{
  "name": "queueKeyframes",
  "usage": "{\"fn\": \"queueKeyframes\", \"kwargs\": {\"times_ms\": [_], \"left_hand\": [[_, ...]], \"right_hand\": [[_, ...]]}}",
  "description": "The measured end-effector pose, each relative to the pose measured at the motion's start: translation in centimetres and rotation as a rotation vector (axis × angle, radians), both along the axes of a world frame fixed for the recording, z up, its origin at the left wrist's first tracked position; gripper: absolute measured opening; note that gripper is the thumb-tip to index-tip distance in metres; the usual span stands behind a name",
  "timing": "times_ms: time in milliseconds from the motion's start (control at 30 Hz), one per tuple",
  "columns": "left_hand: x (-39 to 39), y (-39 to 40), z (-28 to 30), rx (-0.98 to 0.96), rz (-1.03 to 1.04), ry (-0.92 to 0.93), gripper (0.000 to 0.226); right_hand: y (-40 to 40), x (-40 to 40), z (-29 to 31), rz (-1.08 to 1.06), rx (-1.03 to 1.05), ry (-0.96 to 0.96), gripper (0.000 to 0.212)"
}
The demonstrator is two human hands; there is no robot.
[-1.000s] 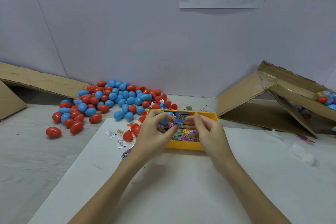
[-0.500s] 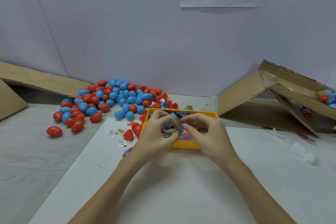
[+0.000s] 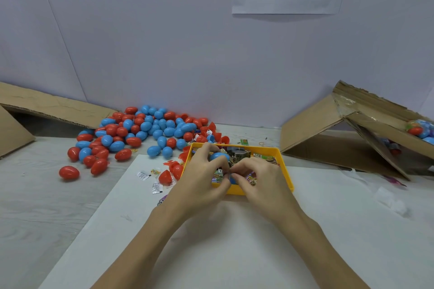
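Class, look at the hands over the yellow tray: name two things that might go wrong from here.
1. The left hand grips a blue egg while the right hand pinches a small blue piece; either might slip into the cluttered yellow tray.
2. A wrist could nudge the loose red egg halves beside the tray.

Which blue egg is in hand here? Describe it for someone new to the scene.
Find the yellow tray in front of the heap of red and blue eggs. Over its left half, the left hand grips one blue egg. It alone is held in fingers; the heap's blue eggs lie loose on the table.
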State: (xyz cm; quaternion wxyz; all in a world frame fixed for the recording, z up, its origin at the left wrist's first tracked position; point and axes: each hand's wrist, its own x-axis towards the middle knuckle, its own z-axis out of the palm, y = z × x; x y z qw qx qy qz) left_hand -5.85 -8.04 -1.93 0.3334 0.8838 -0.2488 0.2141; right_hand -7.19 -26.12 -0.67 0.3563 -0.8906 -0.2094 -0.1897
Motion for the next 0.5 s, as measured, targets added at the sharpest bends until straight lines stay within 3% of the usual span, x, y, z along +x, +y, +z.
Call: {"fn": "queueKeyframes", "kwargs": {"times_ms": [200, 367, 500], "left_hand": [[0.1, -0.3, -0.1, -0.038, -0.019, 0.011, 0.008], [-0.1, -0.5, 0.9, -0.204, -0.044, 0.078, 0.031], [-0.5, -0.9, 1.2, -0.363, -0.088, 0.234, 0.042]], "right_hand": [[-0.9, 0.6, 0.1, -0.046, 0.082, 0.087, 0.001], [-1.9, 1.3, 0.0, -0.213, 0.421, 0.201, 0.012], [-2.1, 1.4, -0.1, -0.255, 0.598, 0.259, 0.016]]}}
